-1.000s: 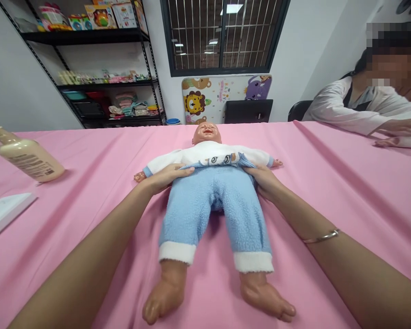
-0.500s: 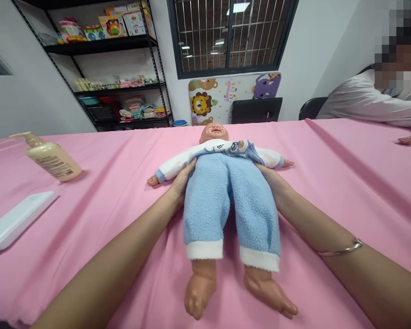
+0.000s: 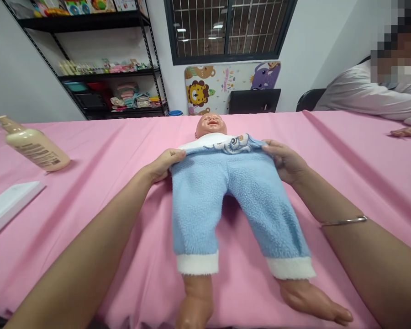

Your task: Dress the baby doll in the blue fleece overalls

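Note:
A baby doll (image 3: 211,124) lies on its back on the pink cloth, its feet towards me. It wears fluffy blue trousers (image 3: 198,201) with white cuffs and a white top (image 3: 214,139) with a cartoon print at the front. My left hand (image 3: 164,163) pinches the clothes at the waist on the left side, thumb on top. On the other side my right hand (image 3: 285,160) grips the blue edge of the clothes. The waist is stretched wide between both hands. Whether the top's hem or only the trousers are in my fingers, I cannot tell. The doll's arms are hidden.
A pump bottle (image 3: 37,148) leans at the left, with a white flat device (image 3: 12,208) nearer me. Pink cloth (image 3: 116,141) covers the table. A person in a white sleeve (image 3: 363,93) sits at the far right. Shelves (image 3: 106,75) and a black monitor (image 3: 255,101) stand behind.
My hands have moved from the doll's sides outwards, drawing the waist of the clothes wider. The doll's legs are nearer me and further apart. My view has tilted down slightly.

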Demonstrator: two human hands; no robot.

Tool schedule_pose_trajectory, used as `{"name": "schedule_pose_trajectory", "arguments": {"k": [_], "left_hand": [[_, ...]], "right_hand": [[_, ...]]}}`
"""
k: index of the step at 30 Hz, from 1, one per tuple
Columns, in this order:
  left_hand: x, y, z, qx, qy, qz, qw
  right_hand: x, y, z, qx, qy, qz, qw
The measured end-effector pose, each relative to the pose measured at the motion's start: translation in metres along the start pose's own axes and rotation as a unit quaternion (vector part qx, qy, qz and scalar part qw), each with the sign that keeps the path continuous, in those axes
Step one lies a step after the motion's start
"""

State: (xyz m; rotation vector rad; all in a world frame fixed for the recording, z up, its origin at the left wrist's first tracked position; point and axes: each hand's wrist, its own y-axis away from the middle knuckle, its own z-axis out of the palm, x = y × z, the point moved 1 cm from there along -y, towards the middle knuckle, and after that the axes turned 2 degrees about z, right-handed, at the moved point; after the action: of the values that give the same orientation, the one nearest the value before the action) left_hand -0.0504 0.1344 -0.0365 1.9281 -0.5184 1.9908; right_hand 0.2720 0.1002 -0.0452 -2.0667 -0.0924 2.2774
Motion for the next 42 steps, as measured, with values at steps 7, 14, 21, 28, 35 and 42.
{"name": "schedule_pose_trajectory", "arguments": {"k": [7,14,21,28,35,42], "left_hand": [[-0.013,-0.009,0.036,0.120,0.026,0.093,0.988],[-0.015,-0.011,0.046,0.186,-0.038,0.110,0.976],[-0.013,-0.017,0.016,0.260,-0.063,0.057,0.962],[-0.016,-0.012,0.025,0.291,-0.246,0.118,0.917],[-0.004,0.000,0.034,0.201,-0.522,0.260,0.787],[-0.001,0.000,0.055,0.183,-0.412,0.178,0.875]], "right_hand": [[0.013,-0.003,0.020,0.055,-0.048,-0.001,0.997],[0.020,0.002,0.036,0.010,0.051,0.029,0.998],[-0.010,-0.007,0.022,-0.036,-0.042,0.069,0.996],[-0.009,-0.031,0.015,0.015,-0.011,0.090,0.996],[0.004,-0.028,0.026,0.152,0.245,-0.004,0.958],[-0.061,-0.035,0.133,0.002,0.427,-0.255,0.868]]}}
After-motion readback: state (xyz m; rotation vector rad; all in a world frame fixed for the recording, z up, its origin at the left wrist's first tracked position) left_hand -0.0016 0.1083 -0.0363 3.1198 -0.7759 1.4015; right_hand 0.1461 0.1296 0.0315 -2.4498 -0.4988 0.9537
